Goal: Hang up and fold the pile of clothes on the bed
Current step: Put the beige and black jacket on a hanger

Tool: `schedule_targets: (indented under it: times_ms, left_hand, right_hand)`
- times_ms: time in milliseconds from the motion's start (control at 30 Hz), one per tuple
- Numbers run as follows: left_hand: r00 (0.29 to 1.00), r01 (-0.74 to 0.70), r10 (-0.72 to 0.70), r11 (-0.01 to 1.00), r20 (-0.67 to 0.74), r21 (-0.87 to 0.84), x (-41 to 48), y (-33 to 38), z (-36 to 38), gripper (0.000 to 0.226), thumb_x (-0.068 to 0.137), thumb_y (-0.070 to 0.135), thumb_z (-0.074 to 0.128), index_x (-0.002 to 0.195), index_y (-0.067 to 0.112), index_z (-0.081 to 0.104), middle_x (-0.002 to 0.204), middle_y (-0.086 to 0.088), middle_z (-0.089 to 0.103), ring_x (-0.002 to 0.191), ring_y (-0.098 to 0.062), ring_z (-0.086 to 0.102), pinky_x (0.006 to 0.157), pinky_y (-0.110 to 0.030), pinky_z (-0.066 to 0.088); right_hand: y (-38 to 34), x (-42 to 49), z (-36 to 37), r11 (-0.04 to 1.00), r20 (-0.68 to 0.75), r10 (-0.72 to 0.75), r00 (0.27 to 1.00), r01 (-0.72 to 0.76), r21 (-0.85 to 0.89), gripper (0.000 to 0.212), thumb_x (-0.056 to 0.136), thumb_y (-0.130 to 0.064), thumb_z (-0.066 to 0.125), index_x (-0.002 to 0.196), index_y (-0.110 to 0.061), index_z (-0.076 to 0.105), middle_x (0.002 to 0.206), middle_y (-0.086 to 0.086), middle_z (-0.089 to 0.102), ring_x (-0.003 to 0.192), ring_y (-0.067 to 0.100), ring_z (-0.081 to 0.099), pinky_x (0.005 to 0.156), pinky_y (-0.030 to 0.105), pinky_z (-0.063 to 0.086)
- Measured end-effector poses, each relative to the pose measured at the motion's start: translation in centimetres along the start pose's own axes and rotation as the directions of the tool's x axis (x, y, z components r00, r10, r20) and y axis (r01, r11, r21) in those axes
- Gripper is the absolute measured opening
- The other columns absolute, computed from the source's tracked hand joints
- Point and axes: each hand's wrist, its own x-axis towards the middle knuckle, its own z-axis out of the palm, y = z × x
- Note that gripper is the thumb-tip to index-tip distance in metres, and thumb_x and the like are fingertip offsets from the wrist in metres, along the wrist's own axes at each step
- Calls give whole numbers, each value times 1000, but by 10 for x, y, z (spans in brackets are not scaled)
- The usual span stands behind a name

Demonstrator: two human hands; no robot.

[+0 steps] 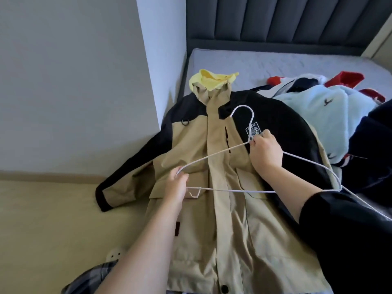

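White wire coat hanger (233, 190) hangs in the air between both hands, tilted, just above a tan and black hooded jacket (212, 166). The left hand (179, 183) has its fingers curled round the hanger's left shoulder bend. The right hand (265, 151) pinches the twisted neck just under the hook, which points toward the headboard. A black sleeve (339, 230) covers that forearm (the left arm is bare).

The jacket lies front-up and closed on the pale grey mattress (275, 62), its yellow-lined hood (212, 80) toward the dark grey padded headboard (286, 20). One black-cuffed sleeve reaches past the mattress edge on the left, over the beige floor (42, 219).

Beside the jacket on the right, touching its shoulder, sits the pile of clothes (331, 115): a light blue fleece on top, with red and navy pieces round it. A grey wall (74, 81) stands to the left of the bed.
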Motion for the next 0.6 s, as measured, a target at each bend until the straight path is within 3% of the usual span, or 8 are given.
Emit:
schedule_targets:
  times_ms: [167,267,333,433,500,600]
  left_hand:
    - [990,84,-78,996,118,-44,27,8,30,28,94,7,43,117,22,49,92,1,55,85,-16,57,69,-28,48]
    - [978,76,-71,997,195,-19,42,10,40,31,94,8,44,119,26,50,97,3,55,95,-18,60,72,-28,48]
    - [969,79,-71,997,237,-24,53,11,42,30,94,10,45,119,26,51,103,0,56,101,-19,59,74,-28,50]
    - [959,130,-116,991,260,-40,61,9,41,25,95,11,45,115,23,55,109,-6,59,105,-20,60,82,-33,47]
    - [946,153,-143,988,290,-11,62,5,41,21,96,10,44,108,21,57,109,-6,62,103,-20,61,89,-36,47]
    - [932,168,-167,985,320,26,59,2,41,18,97,11,45,106,17,59,106,-5,66,101,-19,63,92,-36,46]
  right_hand:
    - [-4,64,0,989,55,118,992,-112,-100,15,92,-12,54,100,-3,61,117,13,43,90,30,52,62,32,36]
    - [-1,96,4,969,14,175,985,-169,-182,33,92,-19,57,120,-5,51,132,16,36,107,32,49,64,34,39]
    - [0,112,11,954,14,228,974,-220,-205,47,93,-28,54,133,-7,39,145,16,25,124,34,36,80,44,43]
    - [4,124,22,912,97,313,945,-270,-308,64,91,-34,52,144,-9,25,157,16,7,140,34,15,108,59,18]
    - [9,127,28,903,127,321,939,-262,-340,72,91,-33,51,149,-9,16,158,18,4,144,34,6,112,60,6]
    - [18,128,30,893,149,302,942,-224,-391,74,92,-32,48,151,-10,8,156,20,11,145,33,6,113,59,3]
